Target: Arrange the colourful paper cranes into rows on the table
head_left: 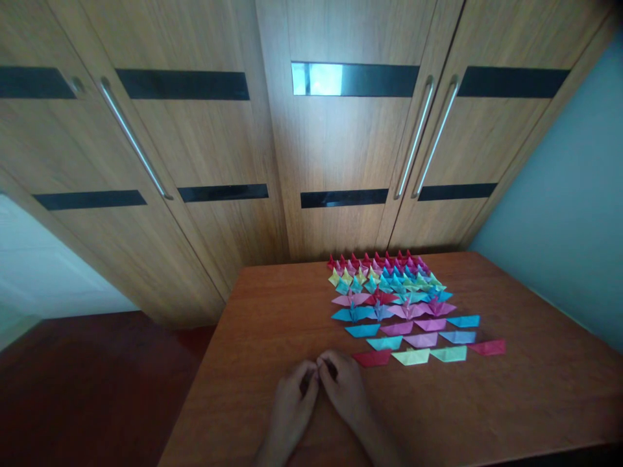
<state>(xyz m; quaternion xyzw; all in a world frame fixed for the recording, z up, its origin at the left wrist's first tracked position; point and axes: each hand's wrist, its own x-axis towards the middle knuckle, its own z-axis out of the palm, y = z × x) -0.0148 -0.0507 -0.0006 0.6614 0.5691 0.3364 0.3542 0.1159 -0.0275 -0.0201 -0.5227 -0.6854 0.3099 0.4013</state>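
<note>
My left hand [295, 403] and my right hand [343, 388] meet fingertip to fingertip low over the table, thumbs and forefingers pinched. Whatever they may hold between them is too small or hidden to make out. Just right of my right hand lies a flat folded red paper piece [372, 358], with a pale green one [411, 357] beside it. More flat folded strips, such as a blue one [363, 331], form rows behind. Farther back stand rows of folded paper cranes, among them a blue crane [354, 314] and small red ones at the rear.
The brown wooden table [253, 324] reaches back to a wooden wardrobe [341, 143] with long metal handles and dark strips. A blue wall [559, 214] rises on the right. Dark red floor [97, 383] shows at the left.
</note>
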